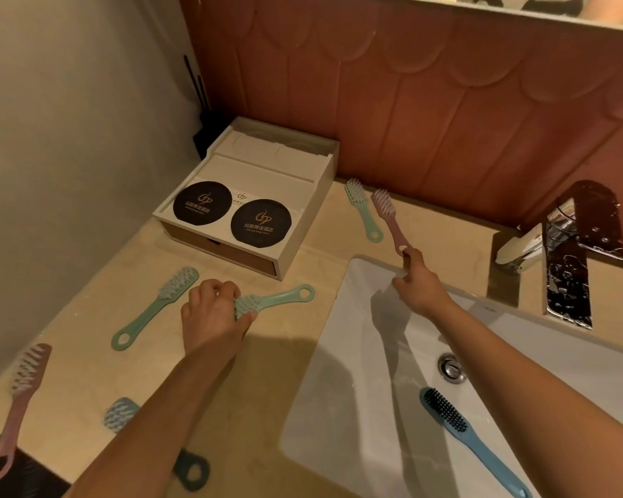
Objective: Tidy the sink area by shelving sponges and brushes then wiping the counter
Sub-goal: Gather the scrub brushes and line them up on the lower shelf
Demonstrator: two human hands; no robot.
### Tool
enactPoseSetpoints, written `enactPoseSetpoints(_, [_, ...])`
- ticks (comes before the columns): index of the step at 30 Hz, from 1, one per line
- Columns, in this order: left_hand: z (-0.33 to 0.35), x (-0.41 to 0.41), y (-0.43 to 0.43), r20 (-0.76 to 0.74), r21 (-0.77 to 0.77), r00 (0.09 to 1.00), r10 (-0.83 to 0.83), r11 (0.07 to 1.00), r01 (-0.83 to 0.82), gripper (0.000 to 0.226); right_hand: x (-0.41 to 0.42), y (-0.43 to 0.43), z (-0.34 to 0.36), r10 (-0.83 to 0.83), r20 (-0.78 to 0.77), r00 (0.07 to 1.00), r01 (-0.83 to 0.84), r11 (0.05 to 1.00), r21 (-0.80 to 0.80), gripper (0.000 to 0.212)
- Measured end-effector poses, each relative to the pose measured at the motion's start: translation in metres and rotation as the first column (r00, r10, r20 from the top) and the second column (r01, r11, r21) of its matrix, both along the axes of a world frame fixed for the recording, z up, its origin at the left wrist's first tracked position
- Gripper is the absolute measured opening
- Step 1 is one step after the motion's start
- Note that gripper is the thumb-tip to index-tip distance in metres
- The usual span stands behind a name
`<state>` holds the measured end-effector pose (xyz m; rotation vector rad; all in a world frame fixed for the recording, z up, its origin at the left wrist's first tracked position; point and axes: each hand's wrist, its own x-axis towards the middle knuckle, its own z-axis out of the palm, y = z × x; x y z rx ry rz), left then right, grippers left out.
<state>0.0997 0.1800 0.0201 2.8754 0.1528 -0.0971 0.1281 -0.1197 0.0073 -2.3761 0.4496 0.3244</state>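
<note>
On the beige counter (277, 372), the left hand (213, 314) clenches the bristle head of a green brush (274, 300), handle pointing toward the white sink (356, 389). Beyond the basin's rim, the right hand (416, 282) pinches the looped handle end of a pink brush (389, 219).

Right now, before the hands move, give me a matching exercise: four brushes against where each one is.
Things:
1. blue brush
2. pink brush by the wall
3. green brush with its head covered
4. pink brush at the counter's near edge

Places:
A. under the left hand
B. lying free, untouched
C. inside the sink
D. handle end at the right hand

Pairs: 1-C, 2-D, 3-A, 4-B
</note>
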Motion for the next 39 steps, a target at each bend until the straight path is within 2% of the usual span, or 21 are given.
enactPoseSetpoints(4, [0.004, -0.002, 0.000, -0.016, -0.073, 1.000, -0.010, 0.997, 0.009, 0.034, -0.003, 0.003, -0.006, -0.097, 0.132, 0.986, 0.093, 0.995, 0.034, 0.023])
enactPoseSetpoints(7, [0.011, -0.003, -0.002, -0.052, -0.182, 0.999, -0.011, 0.983, 0.001, 0.031, -0.009, 0.006, -0.011, -0.233, 0.259, 0.937, 0.211, 0.971, 0.109, 0.008])
enactPoseSetpoints(10, [0.023, -0.007, -0.007, -0.123, -0.381, 0.992, -0.002, 0.924, -0.045, 0.032, -0.016, 0.011, -0.007, -0.374, 0.349, 0.859, 0.306, 0.922, 0.235, 0.009])
enactPoseSetpoints(14, [0.038, -0.014, -0.019, -0.191, -0.603, 0.982, -0.012, 0.791, -0.108, 0.037, -0.028, 0.021, 0.008, -0.513, 0.396, 0.761, 0.354, 0.841, 0.409, 0.009])
enactPoseSetpoints(17, [0.045, -0.023, -0.028, -0.225, -0.709, 0.974, -0.033, 0.691, -0.141, 0.040, -0.044, 0.026, 0.019, -0.600, 0.406, 0.689, 0.352, 0.767, 0.536, 0.009])
enactPoseSetpoints(21, [0.053, -0.033, -0.041, -0.236, -0.821, 0.971, -0.021, 0.538, -0.188, 0.025, -0.070, 0.030, 0.029, -0.670, 0.344, 0.658, 0.347, 0.675, 0.651, 0.019])
enactPoseSetpoints(27, [0.054, -0.053, -0.078, -0.285, -0.918, 0.957, -0.053, 0.303, -0.256, 0.011, -0.135, 0.020, 0.042, -0.688, 0.265, 0.675, 0.331, 0.604, 0.725, 0.022])
enactPoseSetpoints(32, [0.045, -0.070, -0.117, -0.432, -0.896, 0.894, -0.119, -0.058, -0.441, 0.010, -0.180, 0.003, 0.042, -0.702, 0.130, 0.700, 0.349, 0.495, 0.796, 0.028])
enactPoseSetpoints(35, [0.045, -0.078, -0.143, -0.482, -0.857, 0.859, -0.170, -0.111, -0.503, 0.013, -0.198, -0.009, 0.043, -0.687, 0.088, 0.721, 0.350, 0.471, 0.809, 0.029])
enactPoseSetpoints(39, [0.046, -0.088, -0.168, -0.514, -0.823, 0.826, -0.232, -0.137, -0.551, 0.019, -0.217, -0.027, 0.040, -0.639, 0.097, 0.763, 0.350, 0.535, 0.769, 0.035])
